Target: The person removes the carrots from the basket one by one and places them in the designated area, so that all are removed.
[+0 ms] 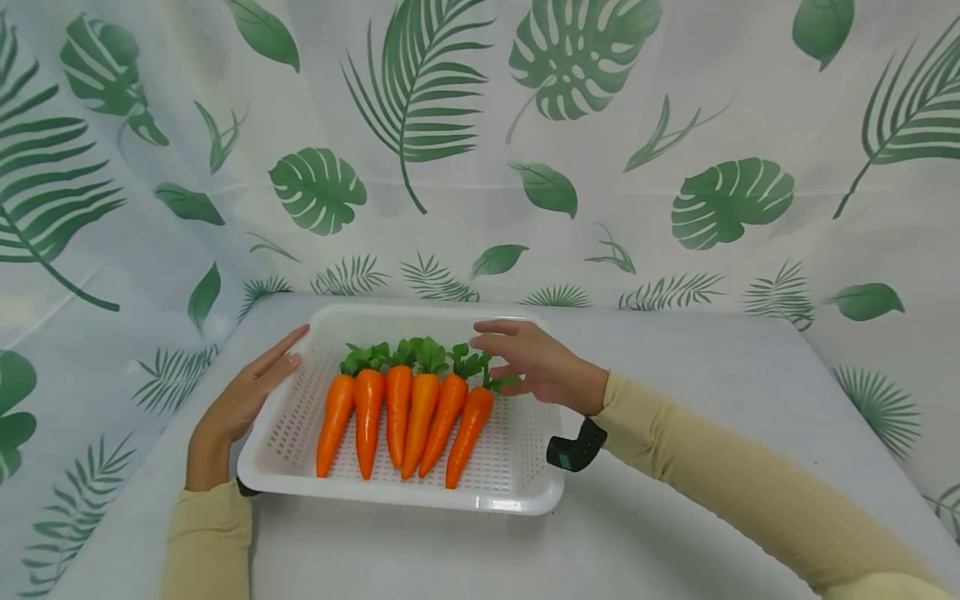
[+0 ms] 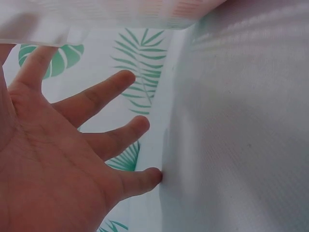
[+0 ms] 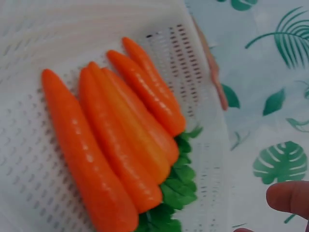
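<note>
A white plastic basket [image 1: 517, 504] with perforated walls holds several orange carrots [image 1: 422, 417] lying side by side, their green leafy tops [image 1: 431, 354] toward the far wall. My left hand [image 1: 243, 396] is at the basket's left side, thumb and fingers stretched along the rim. In the left wrist view, the left hand [image 2: 63, 140] has its fingers spread straight beneath the basket edge [image 2: 120, 17]. Over the basket's right part, my right hand [image 1: 536, 358] is beside the rightmost carrot's leaves, fingers extended and slightly bent. Whether it touches them, I cannot tell. A right fingertip [image 3: 287, 195] shows in the right wrist view.
The basket is over a pale, cloth-covered table [image 1: 675, 517]. A white curtain with green leaf prints [image 1: 450, 183] rises behind and along both sides. A black wrist device [image 1: 576, 447] sits on the right wrist, near the basket's right rim.
</note>
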The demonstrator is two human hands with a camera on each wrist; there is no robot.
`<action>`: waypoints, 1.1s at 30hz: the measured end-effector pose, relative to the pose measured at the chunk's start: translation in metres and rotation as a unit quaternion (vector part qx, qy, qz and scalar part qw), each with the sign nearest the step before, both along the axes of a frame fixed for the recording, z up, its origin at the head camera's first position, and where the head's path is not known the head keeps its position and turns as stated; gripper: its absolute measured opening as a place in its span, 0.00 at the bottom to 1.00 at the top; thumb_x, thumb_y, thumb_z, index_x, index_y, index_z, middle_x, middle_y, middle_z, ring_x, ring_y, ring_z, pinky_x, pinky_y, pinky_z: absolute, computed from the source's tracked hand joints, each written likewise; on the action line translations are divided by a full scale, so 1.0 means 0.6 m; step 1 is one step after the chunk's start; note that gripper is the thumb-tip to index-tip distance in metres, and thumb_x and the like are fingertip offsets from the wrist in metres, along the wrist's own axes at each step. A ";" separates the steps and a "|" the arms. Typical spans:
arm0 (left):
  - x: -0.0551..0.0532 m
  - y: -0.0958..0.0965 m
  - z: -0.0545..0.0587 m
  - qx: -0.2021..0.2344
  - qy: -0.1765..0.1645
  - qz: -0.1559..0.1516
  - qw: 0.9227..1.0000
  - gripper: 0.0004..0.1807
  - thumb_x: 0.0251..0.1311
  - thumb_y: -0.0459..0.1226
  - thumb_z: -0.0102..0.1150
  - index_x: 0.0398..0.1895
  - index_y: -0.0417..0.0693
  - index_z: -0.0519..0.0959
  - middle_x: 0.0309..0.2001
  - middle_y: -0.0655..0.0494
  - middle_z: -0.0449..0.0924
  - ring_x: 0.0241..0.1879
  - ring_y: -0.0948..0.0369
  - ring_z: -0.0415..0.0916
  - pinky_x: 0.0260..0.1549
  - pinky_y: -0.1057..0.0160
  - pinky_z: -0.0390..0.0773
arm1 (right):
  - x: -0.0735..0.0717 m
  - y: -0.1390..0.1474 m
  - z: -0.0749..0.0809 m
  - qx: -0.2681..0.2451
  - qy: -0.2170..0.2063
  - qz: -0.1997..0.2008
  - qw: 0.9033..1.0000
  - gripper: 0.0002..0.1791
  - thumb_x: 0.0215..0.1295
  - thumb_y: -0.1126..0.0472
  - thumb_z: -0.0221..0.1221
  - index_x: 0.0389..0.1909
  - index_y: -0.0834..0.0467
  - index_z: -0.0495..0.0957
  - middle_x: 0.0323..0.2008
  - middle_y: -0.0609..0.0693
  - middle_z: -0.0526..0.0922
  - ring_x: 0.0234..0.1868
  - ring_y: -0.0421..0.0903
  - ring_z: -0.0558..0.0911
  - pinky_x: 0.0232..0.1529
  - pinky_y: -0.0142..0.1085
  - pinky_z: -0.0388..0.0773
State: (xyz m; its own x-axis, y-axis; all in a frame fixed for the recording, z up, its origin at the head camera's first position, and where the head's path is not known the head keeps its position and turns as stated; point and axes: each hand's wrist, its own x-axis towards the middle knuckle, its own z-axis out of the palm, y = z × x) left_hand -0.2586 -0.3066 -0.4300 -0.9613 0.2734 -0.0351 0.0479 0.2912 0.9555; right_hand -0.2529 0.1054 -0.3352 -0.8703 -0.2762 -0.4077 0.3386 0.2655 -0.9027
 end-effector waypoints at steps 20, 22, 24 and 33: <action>-0.006 -0.007 0.003 -0.009 0.009 0.003 1.000 0.36 0.85 0.51 0.46 0.89 0.61 0.51 0.81 0.38 0.60 0.56 0.54 0.78 0.46 0.56 0.87 | 0.001 -0.026 -0.027 0.072 0.004 0.004 0.997 0.28 0.82 0.53 0.54 0.76 0.61 0.71 0.75 0.63 0.70 0.68 0.69 0.72 0.68 0.66 0.71; -0.007 -0.009 0.004 -0.006 0.010 0.001 1.000 0.36 0.85 0.50 0.46 0.89 0.60 0.50 0.81 0.37 0.59 0.55 0.55 0.79 0.46 0.56 0.87 | 0.001 -0.030 -0.030 0.079 -0.007 0.002 0.997 0.28 0.80 0.54 0.55 0.75 0.62 0.71 0.74 0.64 0.70 0.68 0.69 0.72 0.67 0.66 0.71; -0.007 -0.010 0.003 -0.001 0.006 0.000 1.000 0.36 0.85 0.50 0.46 0.89 0.60 0.50 0.81 0.38 0.59 0.55 0.56 0.79 0.45 0.56 0.88 | 0.002 -0.035 -0.036 0.087 -0.019 0.000 0.996 0.29 0.79 0.55 0.57 0.75 0.63 0.71 0.74 0.65 0.70 0.68 0.69 0.72 0.67 0.66 0.72; -0.007 -0.007 -0.002 0.015 0.004 0.000 1.000 0.35 0.85 0.50 0.47 0.89 0.60 0.52 0.82 0.40 0.58 0.57 0.58 0.79 0.47 0.57 0.87 | 0.002 -0.051 -0.062 0.090 -0.045 -0.015 0.995 0.27 0.76 0.62 0.60 0.73 0.63 0.73 0.70 0.65 0.73 0.65 0.64 0.74 0.65 0.64 0.75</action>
State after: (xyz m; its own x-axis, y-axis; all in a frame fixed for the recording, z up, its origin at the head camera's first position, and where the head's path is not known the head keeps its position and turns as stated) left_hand -0.2629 -0.3110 -0.4312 -0.9613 0.2747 -0.0189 0.0561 0.2626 0.9633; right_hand -0.2518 0.0748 -0.3724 -0.8348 -0.1666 -0.5247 0.4257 0.4088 -0.8072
